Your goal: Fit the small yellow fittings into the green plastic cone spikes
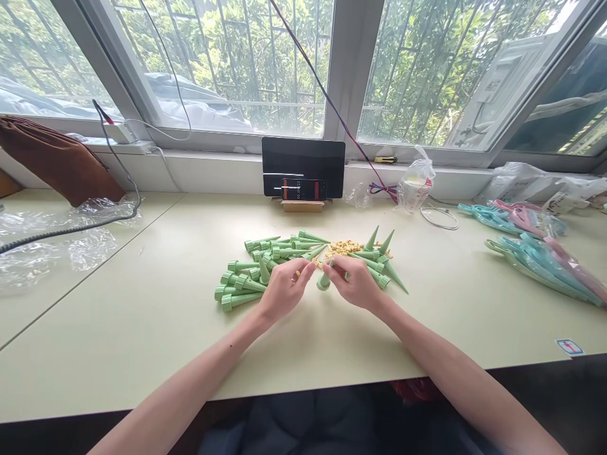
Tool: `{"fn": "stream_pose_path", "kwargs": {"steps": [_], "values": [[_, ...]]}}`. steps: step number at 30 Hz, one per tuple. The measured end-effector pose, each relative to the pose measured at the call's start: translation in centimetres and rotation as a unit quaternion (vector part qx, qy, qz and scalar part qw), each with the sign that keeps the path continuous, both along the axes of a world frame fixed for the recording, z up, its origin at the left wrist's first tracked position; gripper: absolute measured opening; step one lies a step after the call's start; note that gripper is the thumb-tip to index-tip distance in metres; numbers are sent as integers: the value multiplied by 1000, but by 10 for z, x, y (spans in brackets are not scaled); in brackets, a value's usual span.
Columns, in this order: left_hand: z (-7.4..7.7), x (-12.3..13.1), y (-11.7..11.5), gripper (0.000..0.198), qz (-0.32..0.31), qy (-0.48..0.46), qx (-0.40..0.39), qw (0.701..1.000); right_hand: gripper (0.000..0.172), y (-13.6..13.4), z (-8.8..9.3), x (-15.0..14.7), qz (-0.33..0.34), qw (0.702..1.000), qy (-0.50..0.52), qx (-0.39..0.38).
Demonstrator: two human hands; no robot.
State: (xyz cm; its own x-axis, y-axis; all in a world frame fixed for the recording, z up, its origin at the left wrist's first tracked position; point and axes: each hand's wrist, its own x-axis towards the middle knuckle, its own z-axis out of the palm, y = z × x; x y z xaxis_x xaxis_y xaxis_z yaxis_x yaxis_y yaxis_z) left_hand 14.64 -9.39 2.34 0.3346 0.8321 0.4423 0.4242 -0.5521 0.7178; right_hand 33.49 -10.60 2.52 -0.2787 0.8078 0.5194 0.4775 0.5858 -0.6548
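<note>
Both my hands meet over the middle of a pale table [156, 316]. My right hand [355, 283] is closed round a green plastic cone spike [324, 282], its wide end pointing down and left. My left hand [284, 287] pinches a small yellow piece [298, 273] close to that spike. Several green spikes lie in a heap [256, 265] left of my hands, and more lie at the right [384, 262]. A small heap of yellow pieces [344, 247] sits just beyond my fingers.
A tablet [303, 165] with a phone [303, 189] leaning on it stands at the back by the window. Blue and pink plastic hangers [545, 259] lie at the right. A plastic bag [416, 183], cables [439, 217] and a brown pouch [61, 161] are around.
</note>
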Motion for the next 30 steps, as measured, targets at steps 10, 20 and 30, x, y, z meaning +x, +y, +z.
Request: {"fn": "stream_pose_path", "kwargs": {"steps": [10,20,30], "values": [[-1,1,0,33,5,10,8,1000,53,6,6,14,-132,989,50,50],[-2,1,-1,27,5,17,16,1000,54,5,9,12,-75,997,13,25],[-4,0,0,17,11,22,12,1000,51,12,-2,13,-25,999,-27,-6]]}}
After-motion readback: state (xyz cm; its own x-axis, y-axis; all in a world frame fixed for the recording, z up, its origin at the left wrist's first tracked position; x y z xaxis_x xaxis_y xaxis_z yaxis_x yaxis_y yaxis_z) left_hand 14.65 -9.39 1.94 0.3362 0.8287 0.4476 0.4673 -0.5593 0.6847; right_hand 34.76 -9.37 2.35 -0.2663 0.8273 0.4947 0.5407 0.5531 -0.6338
